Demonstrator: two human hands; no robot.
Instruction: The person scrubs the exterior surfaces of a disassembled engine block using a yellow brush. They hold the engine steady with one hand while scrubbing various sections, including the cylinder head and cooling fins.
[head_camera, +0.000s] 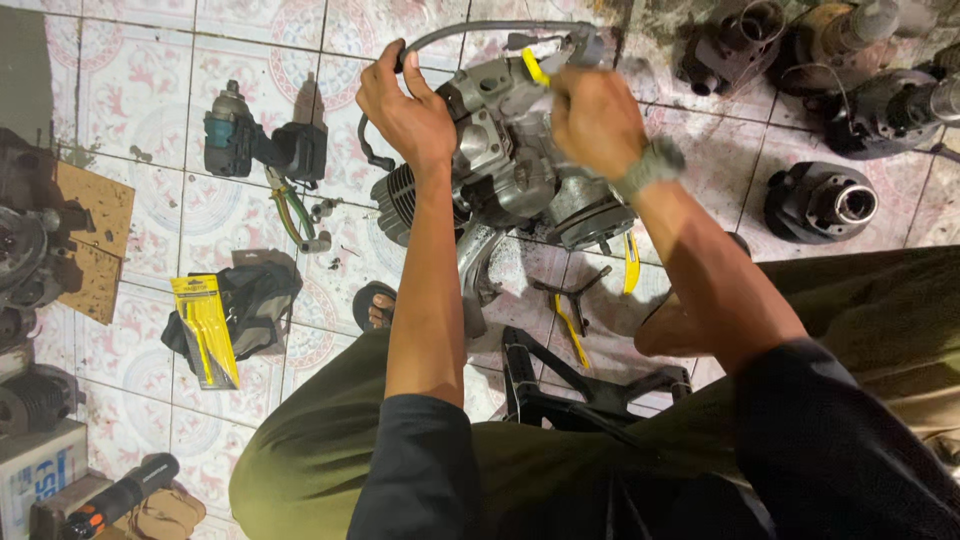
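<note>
A grey small engine (505, 165) with a finned cylinder stands on the patterned tile floor in front of me. My left hand (405, 110) is closed on a black hose that loops over the engine's top left. My right hand (597, 122), blurred and wearing a wristwatch, grips a tool with a yellow handle (535, 68) at the engine's top. Both forearms reach forward from dark sleeves, over my olive trousers.
A teal and black power tool (262, 148) lies on the tiles to the left, with green-handled pliers (293, 213) beside it. A yellow tool packet (205, 328) rests near a black rag. Yellow-handled pliers (570, 312) lie under the engine. Engine parts (823, 202) crowd the right and left edges.
</note>
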